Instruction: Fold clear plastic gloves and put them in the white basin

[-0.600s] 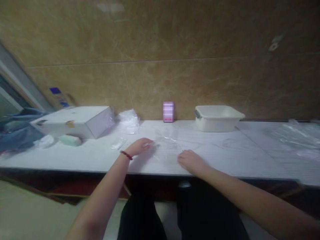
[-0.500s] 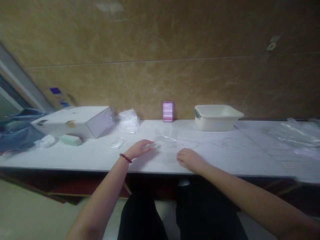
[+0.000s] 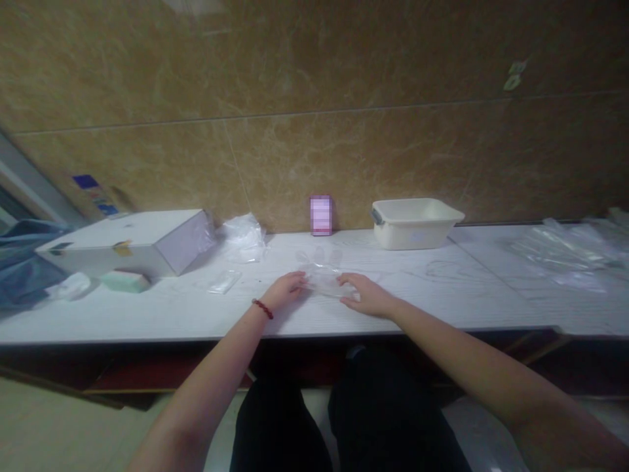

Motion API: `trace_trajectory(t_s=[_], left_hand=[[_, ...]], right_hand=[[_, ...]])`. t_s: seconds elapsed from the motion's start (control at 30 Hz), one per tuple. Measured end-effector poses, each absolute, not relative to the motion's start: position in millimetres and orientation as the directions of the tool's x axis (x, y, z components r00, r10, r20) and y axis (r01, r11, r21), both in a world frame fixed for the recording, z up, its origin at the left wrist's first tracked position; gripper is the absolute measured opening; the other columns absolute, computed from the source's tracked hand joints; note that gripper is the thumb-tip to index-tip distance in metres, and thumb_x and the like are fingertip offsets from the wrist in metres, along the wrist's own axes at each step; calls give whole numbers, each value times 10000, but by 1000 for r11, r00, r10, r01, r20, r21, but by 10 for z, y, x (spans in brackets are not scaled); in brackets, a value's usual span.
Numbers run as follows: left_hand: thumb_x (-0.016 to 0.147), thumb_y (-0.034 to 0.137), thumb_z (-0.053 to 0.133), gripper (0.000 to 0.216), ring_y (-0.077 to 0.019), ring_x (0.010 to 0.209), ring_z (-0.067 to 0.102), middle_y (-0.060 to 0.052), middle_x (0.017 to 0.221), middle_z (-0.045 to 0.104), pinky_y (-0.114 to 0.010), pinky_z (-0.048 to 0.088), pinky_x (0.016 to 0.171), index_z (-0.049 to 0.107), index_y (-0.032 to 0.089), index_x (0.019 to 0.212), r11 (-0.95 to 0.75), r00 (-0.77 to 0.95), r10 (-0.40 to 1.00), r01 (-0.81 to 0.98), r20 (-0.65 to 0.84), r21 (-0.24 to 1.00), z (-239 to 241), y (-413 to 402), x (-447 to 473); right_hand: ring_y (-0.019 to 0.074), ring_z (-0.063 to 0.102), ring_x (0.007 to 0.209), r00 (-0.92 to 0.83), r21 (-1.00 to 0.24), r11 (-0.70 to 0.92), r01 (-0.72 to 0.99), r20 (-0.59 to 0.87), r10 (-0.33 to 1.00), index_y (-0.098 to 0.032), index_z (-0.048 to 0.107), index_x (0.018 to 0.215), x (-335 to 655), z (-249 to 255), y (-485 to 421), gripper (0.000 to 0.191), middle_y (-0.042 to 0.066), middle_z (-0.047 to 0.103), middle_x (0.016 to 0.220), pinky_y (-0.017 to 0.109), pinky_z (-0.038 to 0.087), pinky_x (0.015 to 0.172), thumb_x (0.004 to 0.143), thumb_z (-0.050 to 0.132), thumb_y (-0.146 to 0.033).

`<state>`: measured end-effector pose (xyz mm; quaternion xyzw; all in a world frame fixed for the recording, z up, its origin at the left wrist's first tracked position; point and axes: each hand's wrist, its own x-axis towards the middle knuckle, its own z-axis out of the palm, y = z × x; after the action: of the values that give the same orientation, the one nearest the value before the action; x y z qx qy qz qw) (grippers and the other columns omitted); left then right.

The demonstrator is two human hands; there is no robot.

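Observation:
A thin, clear plastic piece (image 3: 324, 280) with rounded lobes along its far side lies on the white wood-grain table (image 3: 432, 288), near the front edge. Its exact kind is hard to make out. My left hand (image 3: 285, 290), with a red bead bracelet at the wrist, has its bent fingers on the left side of the plastic. On the opposite side, my right hand (image 3: 368, 295) curls its fingers and thumb around the plastic's right edge. A small clear packet (image 3: 225, 282) lies left of my left hand.
Along the wall stand a white box (image 3: 122, 242), crumpled clear plastic (image 3: 243, 237), a phone-like purple screen (image 3: 321, 215) and a cream basin (image 3: 415, 226). A green sponge-like block (image 3: 125, 282) sits before the box. Clear plastic bags (image 3: 565, 246) lie far right.
Both hands have moved onto the sides of the clear plastic piece. My right hand has shifted forward and its fingers have spread around the edge. The camera view has turned slightly right.

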<state>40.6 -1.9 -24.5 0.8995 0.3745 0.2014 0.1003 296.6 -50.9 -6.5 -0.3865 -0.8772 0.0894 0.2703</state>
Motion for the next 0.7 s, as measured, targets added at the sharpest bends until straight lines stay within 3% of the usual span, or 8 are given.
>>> trace_trajectory(t_s=[0.07,0.13,0.33,0.47,0.57,0.7], left_hand=[[749,237,411,264,-199,1002,461,-89,1067,534,-333,339,879,572,138,933,-689,629,724,641,282,339,-221,49,428],[761,251,386,315,-201,973,481,-106,1052,541,-331,351,863,535,112,1002,-688,636,725,648,263,328,-192,85,445],[791,245,339,351,-173,980,474,-99,1065,529,-320,341,873,447,126,1103,-759,728,648,589,226,279,-136,124,412],[746,299,435,289,-200,1136,322,-102,1216,399,-355,228,958,512,149,981,-836,800,544,491,253,244,-115,164,367],[685,322,516,340,-216,1168,270,-113,1276,309,-353,248,949,497,149,977,-842,808,532,472,255,261,-120,232,357],[751,274,429,248,-202,1115,359,-102,1222,395,-352,301,913,505,155,955,-814,797,562,487,219,318,-139,327,358]], right_hand=[[200,333,1118,-586,-333,694,638,375,718,-164,393,1132,2984,-125,-464,529,97,408,1190,360,289,914,652,548,-328],[201,263,1167,-613,-297,702,648,343,711,-149,322,1204,2983,-191,-389,596,111,340,1249,366,253,943,671,529,-317],[152,243,1182,-739,-245,780,575,255,624,-158,372,1193,2943,-285,-75,442,63,385,1235,335,225,966,752,393,-159],[130,273,1168,-831,-269,842,468,191,523,-176,413,1167,2973,-239,30,446,37,429,1203,314,242,958,732,383,-84],[131,297,1156,-850,-296,847,441,165,500,-177,418,1164,3000,-192,46,425,40,439,1194,304,253,951,745,394,-117],[119,322,1140,-854,-337,842,421,166,494,-162,419,1164,3027,-168,59,404,44,441,1192,280,262,946,763,373,-140]])
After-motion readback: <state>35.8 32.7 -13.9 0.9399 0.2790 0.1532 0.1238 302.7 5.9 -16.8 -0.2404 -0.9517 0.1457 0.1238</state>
